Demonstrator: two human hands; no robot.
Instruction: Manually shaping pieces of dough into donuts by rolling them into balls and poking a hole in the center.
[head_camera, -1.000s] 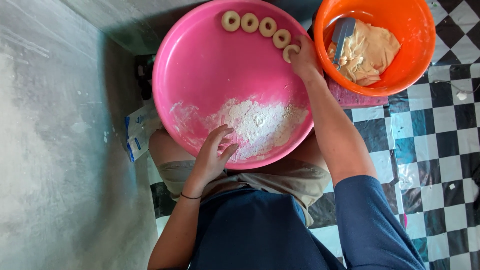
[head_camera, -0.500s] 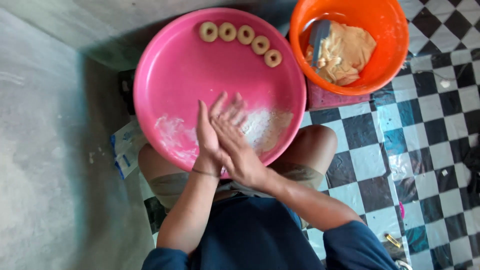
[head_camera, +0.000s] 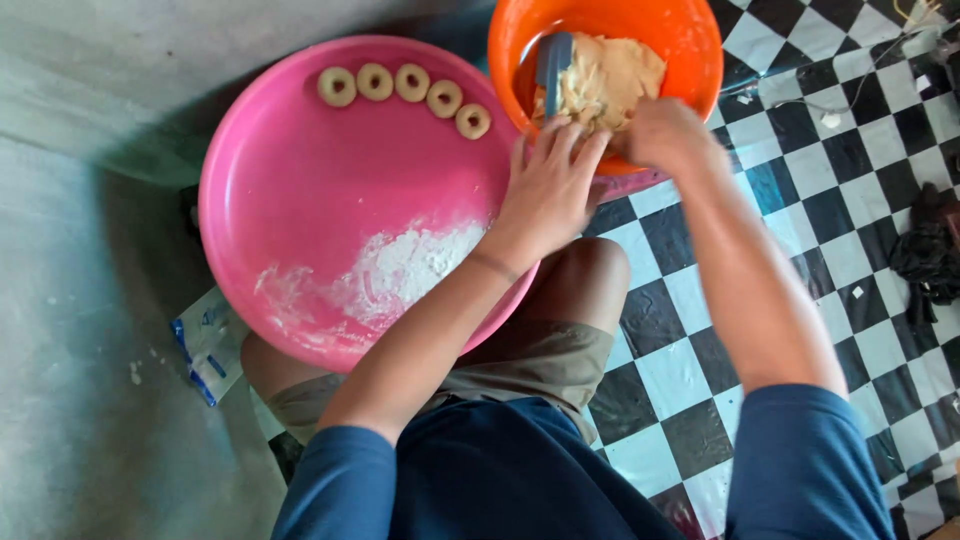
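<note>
After rubbing together over the flour (head_camera: 410, 265) half a second earlier, both hands had moved to the orange bowl (head_camera: 690, 45): left hand (head_camera: 548, 185) spread at its rim, right hand (head_camera: 665, 135) pinching the dough (head_camera: 605, 75), so another ring probably followed.

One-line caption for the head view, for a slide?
Both hands reach into orange bowl of dough; five rings line pink basin.
</note>
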